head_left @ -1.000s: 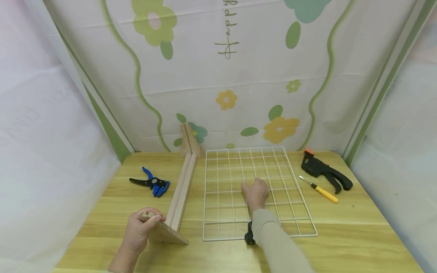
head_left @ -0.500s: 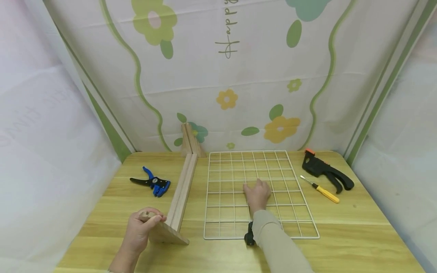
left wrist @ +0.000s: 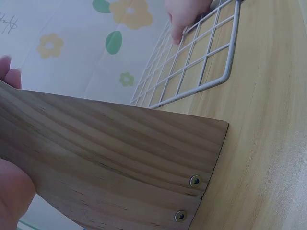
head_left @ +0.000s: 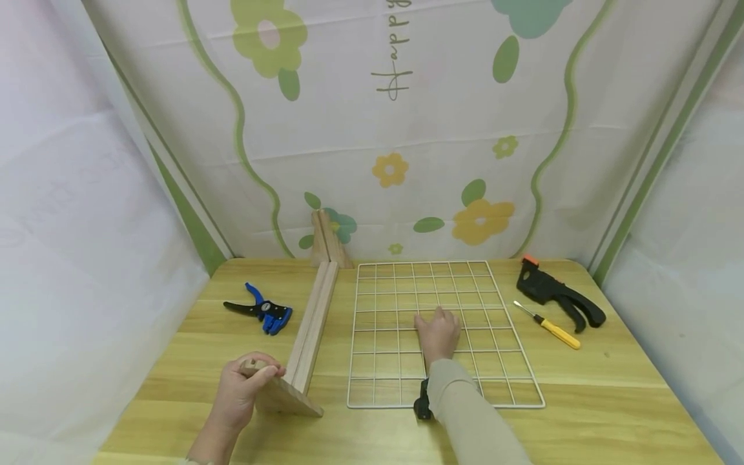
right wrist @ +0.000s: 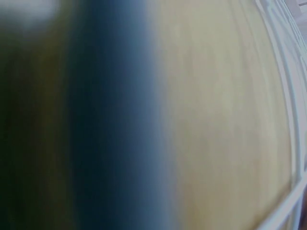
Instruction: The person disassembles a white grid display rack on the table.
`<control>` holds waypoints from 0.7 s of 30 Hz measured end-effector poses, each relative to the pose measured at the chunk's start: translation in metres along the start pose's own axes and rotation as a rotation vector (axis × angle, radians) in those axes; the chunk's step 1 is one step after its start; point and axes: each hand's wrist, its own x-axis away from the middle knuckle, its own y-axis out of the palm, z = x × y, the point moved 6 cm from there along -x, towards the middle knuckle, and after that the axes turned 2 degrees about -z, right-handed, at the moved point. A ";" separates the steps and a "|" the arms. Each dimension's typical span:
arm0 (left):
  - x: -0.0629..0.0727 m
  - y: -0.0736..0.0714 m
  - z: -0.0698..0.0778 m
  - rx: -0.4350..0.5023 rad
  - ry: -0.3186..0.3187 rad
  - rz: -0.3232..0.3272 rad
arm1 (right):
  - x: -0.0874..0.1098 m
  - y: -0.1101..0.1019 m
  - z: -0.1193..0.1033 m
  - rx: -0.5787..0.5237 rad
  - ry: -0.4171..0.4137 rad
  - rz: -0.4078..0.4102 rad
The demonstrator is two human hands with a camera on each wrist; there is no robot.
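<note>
My left hand [head_left: 235,394] grips the near end board [head_left: 286,395] of a wooden stand, thumb on one face and fingers behind. A grooved wooden rail [head_left: 314,323] runs from that board to an upright far end piece [head_left: 328,242]. In the left wrist view, two screw heads [left wrist: 195,181] show near the bottom edge of the board. To the right, my right hand [head_left: 438,334] holds the white wire grid [head_left: 401,352] near its middle, fingers curled at the wires. Mostly blur fills the right wrist view, with some grid wires [right wrist: 292,96] at its right edge.
Blue-and-black pliers-like tool [head_left: 264,310] lies left of the rail. Right of the grid are a yellow-handled screwdriver [head_left: 555,330] and a black trigger-handled tool with an orange tip [head_left: 558,290]. A flower-printed curtain [head_left: 407,129] stands behind the wooden table [head_left: 616,400].
The grid's far edge has come lower in the head view, while its near edge has barely shifted. My left hand still grips the board. The head view has shifted slightly.
</note>
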 end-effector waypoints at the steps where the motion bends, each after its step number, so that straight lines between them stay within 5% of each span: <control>1: 0.000 0.000 0.000 0.000 0.000 -0.001 | 0.000 0.000 0.000 0.009 -0.003 0.003; 21: -0.007 0.006 -0.007 -0.011 -0.031 -0.018 | -0.003 0.001 0.007 0.089 0.064 -0.073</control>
